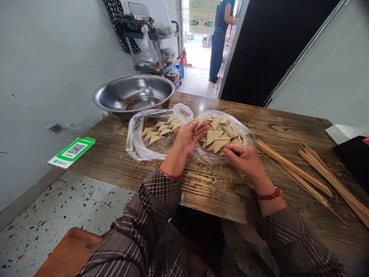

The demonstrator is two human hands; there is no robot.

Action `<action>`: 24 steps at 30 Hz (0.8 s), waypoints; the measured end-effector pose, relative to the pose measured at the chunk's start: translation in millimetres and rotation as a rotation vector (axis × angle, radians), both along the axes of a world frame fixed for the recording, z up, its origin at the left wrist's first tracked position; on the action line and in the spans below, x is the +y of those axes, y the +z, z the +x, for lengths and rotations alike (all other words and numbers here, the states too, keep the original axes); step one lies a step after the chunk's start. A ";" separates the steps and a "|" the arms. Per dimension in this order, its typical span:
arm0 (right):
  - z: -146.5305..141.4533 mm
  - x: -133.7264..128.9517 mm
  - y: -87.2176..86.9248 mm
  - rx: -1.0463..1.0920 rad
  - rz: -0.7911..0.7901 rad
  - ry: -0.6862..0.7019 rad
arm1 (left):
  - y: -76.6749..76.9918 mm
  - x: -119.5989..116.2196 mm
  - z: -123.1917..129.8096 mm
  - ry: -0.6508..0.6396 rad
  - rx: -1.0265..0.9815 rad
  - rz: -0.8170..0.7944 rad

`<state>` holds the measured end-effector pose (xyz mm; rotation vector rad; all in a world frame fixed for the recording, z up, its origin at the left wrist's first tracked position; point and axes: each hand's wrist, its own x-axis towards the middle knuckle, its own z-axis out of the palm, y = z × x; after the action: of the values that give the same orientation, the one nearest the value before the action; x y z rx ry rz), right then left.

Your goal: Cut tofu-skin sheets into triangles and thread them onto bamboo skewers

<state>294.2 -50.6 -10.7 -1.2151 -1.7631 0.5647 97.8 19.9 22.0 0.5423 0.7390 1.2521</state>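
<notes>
My left hand (188,136) is closed at the left edge of the right-hand plastic bag (246,132), its fingers wrapped round a beige folded triangle (202,121). My right hand (243,157) pinches the lower corner of another beige triangle (220,143) at the front of that bag. Several more triangles (229,130) lie loose in the bag between my hands. A second open plastic bag (133,140), left of my left hand, has triangles (155,138) laid in overlapping rows, with thin sticks beside them.
Behind the left bag stands a steel basin (165,100). Bundles of thin wooden sticks (296,173) lie on the wooden table (216,186) at the right. A green QR card (75,151) is at its left edge. A person (219,42) stands near the doorway, beyond a shelf rack (157,37).
</notes>
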 end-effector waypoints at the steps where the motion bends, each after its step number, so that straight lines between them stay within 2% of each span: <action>1: 0.0 0.0 -0.2 0.001 0.006 0.000 | 0.1 -0.2 0.0 0.001 -0.002 -0.001; 24: 0.7 1.4 -2.0 -0.019 0.016 0.006 | 0.0 0.1 0.2 -0.007 -0.009 -0.003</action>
<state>294.9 -49.2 -12.7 -1.2080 -1.7849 0.5433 98.0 20.1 22.0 0.5358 0.7313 1.2462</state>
